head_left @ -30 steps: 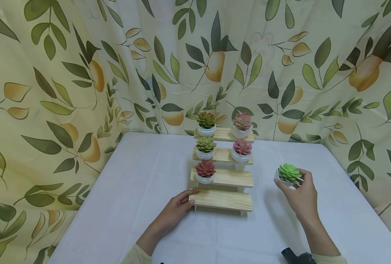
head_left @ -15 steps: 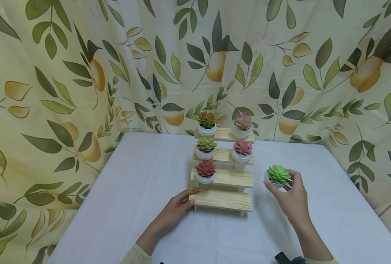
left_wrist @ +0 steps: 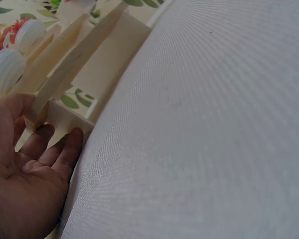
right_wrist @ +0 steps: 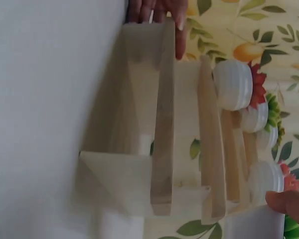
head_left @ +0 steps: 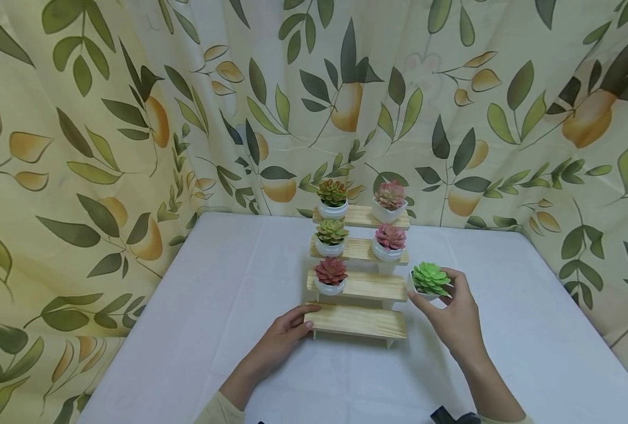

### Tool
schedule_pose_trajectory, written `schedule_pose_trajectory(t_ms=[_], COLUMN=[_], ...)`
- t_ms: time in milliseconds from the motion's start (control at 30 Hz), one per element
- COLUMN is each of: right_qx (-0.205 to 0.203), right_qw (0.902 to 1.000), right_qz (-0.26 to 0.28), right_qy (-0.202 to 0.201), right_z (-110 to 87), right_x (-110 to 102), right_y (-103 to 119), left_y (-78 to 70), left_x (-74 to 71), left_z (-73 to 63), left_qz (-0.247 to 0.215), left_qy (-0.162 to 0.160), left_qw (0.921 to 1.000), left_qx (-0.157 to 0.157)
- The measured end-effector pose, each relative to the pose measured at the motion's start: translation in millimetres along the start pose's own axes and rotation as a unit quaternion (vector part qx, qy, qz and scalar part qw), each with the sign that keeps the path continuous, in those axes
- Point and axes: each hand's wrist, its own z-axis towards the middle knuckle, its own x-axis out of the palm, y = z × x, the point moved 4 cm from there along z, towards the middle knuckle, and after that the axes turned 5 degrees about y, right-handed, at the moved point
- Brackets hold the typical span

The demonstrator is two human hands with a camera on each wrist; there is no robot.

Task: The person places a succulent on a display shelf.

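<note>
A stepped wooden plant stand (head_left: pixel 355 321) with white supports stands on the table. My left hand (head_left: pixel 287 330) grips the left end of its lowest step; in the left wrist view the fingers (left_wrist: pixel 65 149) lie against the white side support. To the right of the stand, my right hand (head_left: pixel 459 312) holds a bright green potted succulent (head_left: pixel 430 278) by its white pot (right_wrist: pixel 254 224). The pot is level with the second step from the bottom, near that step's right end. On that step's left end sits a dark red succulent (head_left: pixel 330 272).
Higher up the stand are a yellow-green succulent (head_left: pixel 331 232), a pink succulent (head_left: pixel 390 237), a brownish-green succulent (head_left: pixel 332 193) and a pale pink succulent (head_left: pixel 390 196). A white cloth (head_left: pixel 229 271) covers the table. Behind hangs a leaf-and-fruit curtain (head_left: pixel 303 106).
My right hand has moved left with the green potted succulent, bringing it from well right of the stand to near its right side. My left hand has stayed on the lowest step.
</note>
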Motion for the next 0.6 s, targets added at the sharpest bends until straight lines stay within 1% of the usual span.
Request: schedule_pose_trajectory(t_ms=[167,333,600], right_qx=[-0.007,-0.026,-0.042], right_qw=[0.9999,0.9994,0.9982], right_qz=[0.006,0.013,0.026], right_qy=[0.005,0.018,0.034], right_z=[-1.0,-2.0,-1.3], right_x=[7.6,17.3,31.0], right_y=[7.7,16.3,28.1], left_y=[0.7,0.1,-0.1], left_x=[-1.1,-1.6,-0.3], left_z=[0.0,0.2,0.3], left_qz=[0.009,0.014,0.007], left_qy=[-0.003,-0.005,-0.004], left_qw=[1.0000,0.9999,1.0000], left_qx=[0.001,0.004,0.000])
